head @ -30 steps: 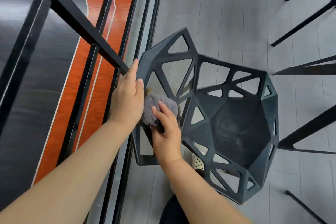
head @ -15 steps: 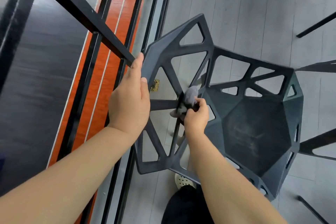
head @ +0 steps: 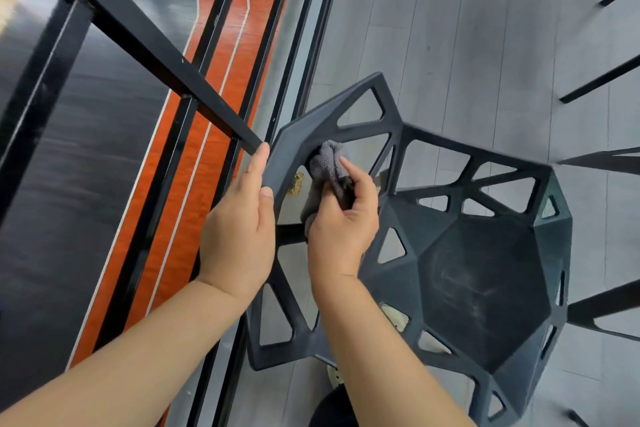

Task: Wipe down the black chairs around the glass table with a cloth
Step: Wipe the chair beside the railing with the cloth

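Note:
A black chair [head: 485, 274] with a lattice of triangular openings fills the centre and right of the head view, seen from above. My left hand [head: 239, 232] grips the outer left edge of its backrest. My right hand [head: 341, 218] holds a bunched grey cloth [head: 327, 166] and presses it against a bar of the backrest lattice, close to my left hand. Part of the cloth hangs behind my fingers and through an opening.
A black metal railing [head: 145, 45] runs diagonally at the left, touching the chair's back; beyond it lies an orange and black floor far below. Legs of other black chairs [head: 602, 80] show at the right edge on the grey plank floor [head: 467, 28].
My right hand has carried the cloth from a central bar up and left to a bar higher on the backrest. My left hand keeps its grip on the backrest edge.

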